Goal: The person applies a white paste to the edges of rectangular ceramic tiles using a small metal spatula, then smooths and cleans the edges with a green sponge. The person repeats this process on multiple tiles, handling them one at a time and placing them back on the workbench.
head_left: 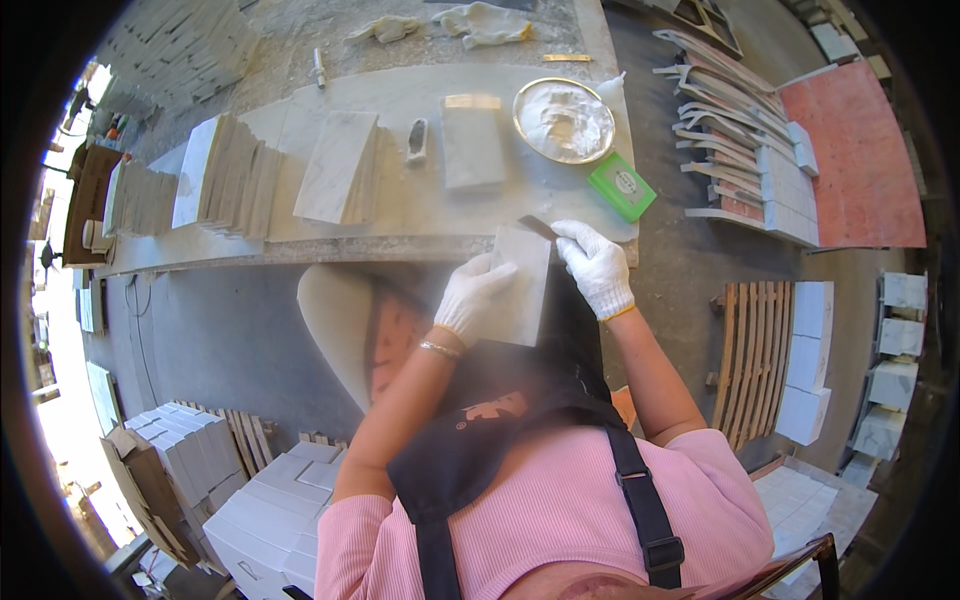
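Note:
My left hand (475,292), in a white knit glove, grips a pale rectangular marble tile (522,290) by its left side, above my lap. My right hand (596,265), gloved the same way, is closed on a thin dark putty knife (538,227). The blade reaches over the tile's upper edge; whether it touches cannot be made out. Beyond my hands on the worktable (400,243) stands a round tin of white paste (563,120). Beside it lies a green box (621,187). Another pale tile (472,145) lies left of the tin.
Stacks of tiles (225,175) and leaning tiles (340,165) line the table's left side. A small dark-and-white tool (417,141) and loose gloves (482,24) lie farther back. At right are a rack of slabs (725,140) and a wooden pallet (757,365). White boxes (280,515) stand at lower left.

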A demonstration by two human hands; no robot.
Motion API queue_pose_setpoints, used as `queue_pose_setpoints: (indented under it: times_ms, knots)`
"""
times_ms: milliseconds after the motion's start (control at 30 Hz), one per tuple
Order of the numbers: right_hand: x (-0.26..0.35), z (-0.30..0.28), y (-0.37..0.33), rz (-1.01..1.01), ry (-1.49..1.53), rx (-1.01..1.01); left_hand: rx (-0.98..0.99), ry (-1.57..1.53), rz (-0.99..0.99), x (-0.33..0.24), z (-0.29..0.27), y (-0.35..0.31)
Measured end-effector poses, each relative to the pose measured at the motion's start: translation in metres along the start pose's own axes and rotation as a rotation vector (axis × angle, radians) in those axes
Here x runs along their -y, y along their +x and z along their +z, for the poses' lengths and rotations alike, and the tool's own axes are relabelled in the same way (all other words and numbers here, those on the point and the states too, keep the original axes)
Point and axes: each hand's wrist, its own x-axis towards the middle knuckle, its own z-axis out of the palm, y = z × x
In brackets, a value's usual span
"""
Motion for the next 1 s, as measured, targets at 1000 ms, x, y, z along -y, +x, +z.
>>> queue_pose_setpoints:
  times_ms: [1000]
  knots:
    - [0.006, 0.000, -0.002, -0.211, -0.172, -0.045, -0.012, 0.060, 0.026, -0.001, 0.002, 0.000]
